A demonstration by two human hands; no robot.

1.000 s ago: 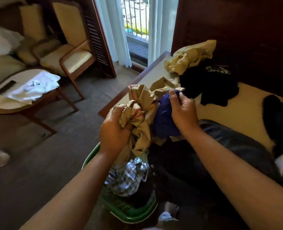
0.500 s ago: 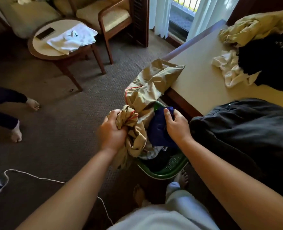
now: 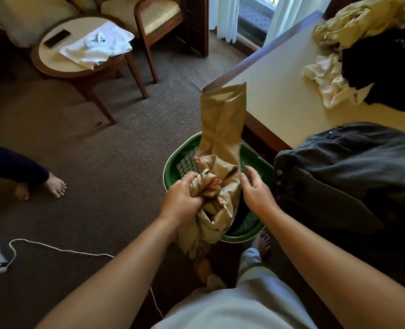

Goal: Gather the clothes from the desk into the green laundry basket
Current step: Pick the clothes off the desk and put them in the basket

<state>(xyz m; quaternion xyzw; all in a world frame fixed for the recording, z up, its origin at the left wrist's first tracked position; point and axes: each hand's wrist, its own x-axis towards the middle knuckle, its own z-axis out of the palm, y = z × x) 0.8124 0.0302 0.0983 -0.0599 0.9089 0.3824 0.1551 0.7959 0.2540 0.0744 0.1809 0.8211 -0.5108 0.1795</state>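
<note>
Tan cloth [image 3: 220, 138] was halfway into the green basket [image 3: 170, 162]

Left hand [image 3: 182, 198] was clenched on a bunched wad of it, I'd guess to feed it down in one go. Right hand [image 3: 256, 191] was released, fingers loose, just beside the cloth over the basket. The far end lay draped on the counter [image 3: 279, 86] corner. One basket on the floor against the counter. Four pieces left up there: grey one [image 3: 351, 162] hanging off the edge, white one [image 3: 327, 84], black one [image 3: 386, 74], yellow one [image 3: 362, 20].
</note>
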